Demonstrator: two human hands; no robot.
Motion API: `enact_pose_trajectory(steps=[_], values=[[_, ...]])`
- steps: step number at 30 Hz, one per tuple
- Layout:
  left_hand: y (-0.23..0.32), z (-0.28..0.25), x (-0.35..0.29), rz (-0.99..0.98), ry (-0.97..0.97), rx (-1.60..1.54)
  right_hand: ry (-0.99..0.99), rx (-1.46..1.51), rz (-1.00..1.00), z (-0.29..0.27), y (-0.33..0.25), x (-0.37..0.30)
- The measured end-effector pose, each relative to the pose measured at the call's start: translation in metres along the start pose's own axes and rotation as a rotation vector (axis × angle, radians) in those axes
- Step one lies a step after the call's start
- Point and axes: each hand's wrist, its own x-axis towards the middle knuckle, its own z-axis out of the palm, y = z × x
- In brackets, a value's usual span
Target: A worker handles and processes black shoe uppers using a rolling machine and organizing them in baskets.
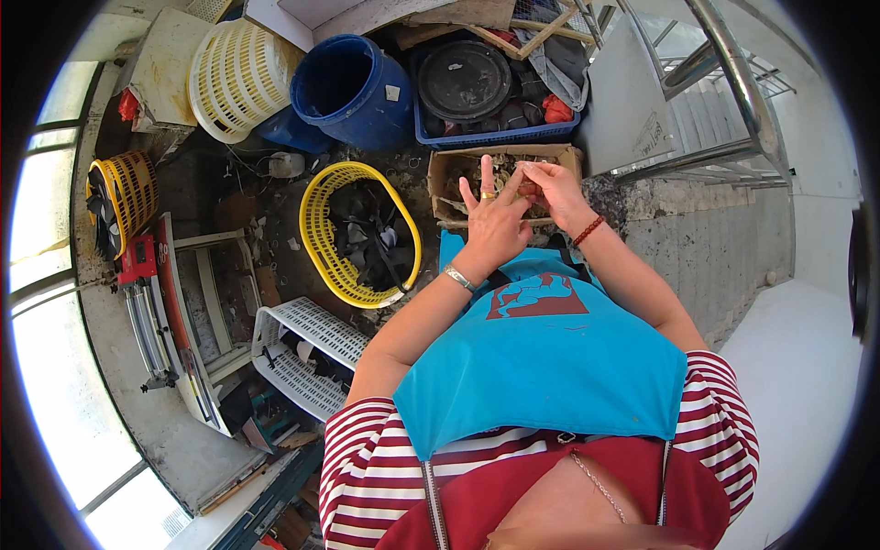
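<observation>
My left hand (496, 220) is held out over the cardboard box (444, 178), back of the hand up, with several fingers stretched apart and a gold-coloured ring on one. My right hand (556, 194) comes in from the right, its thumb and fingers pinched together at the tip of one of the left hand's fingers. Whatever lies in that pinch is too small to make out. Beneath both hands, the open box holds a jumble of small brownish pieces. A blue apron (550, 367) covers my lap and reaches up to the box.
Left of the box stands a yellow basket (316, 266) of black pieces. Beyond are a blue barrel (367, 101), a cream basket (234, 82) and a blue crate (495, 137) with a black lid (464, 81). A white basket (312, 344) lies tipped nearby. Metal railing (733, 82) rises at right.
</observation>
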Motion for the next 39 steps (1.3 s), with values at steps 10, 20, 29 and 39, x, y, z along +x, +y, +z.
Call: enact_pose_trajectory(steps=[10, 20, 29, 39], values=[[-0.009, 0.016, 0.011, -0.126, -0.146, -0.691, -0.018, 0.223, -0.024, -0.009, 0.019, 0.017], [-0.011, -0.014, 0.018, -0.559, -0.113, -2.127, -0.202, 0.363, -0.019, 0.013, -0.006, -0.011], [-0.001, -0.013, 0.016, -0.492, -0.083, -1.651, -0.094, -0.411, -0.412, -0.003, 0.001, -0.003], [-0.008, 0.0, 0.024, -0.449, -0.073, -1.441, -0.044, -0.78, -0.536, -0.016, -0.005, -0.007]])
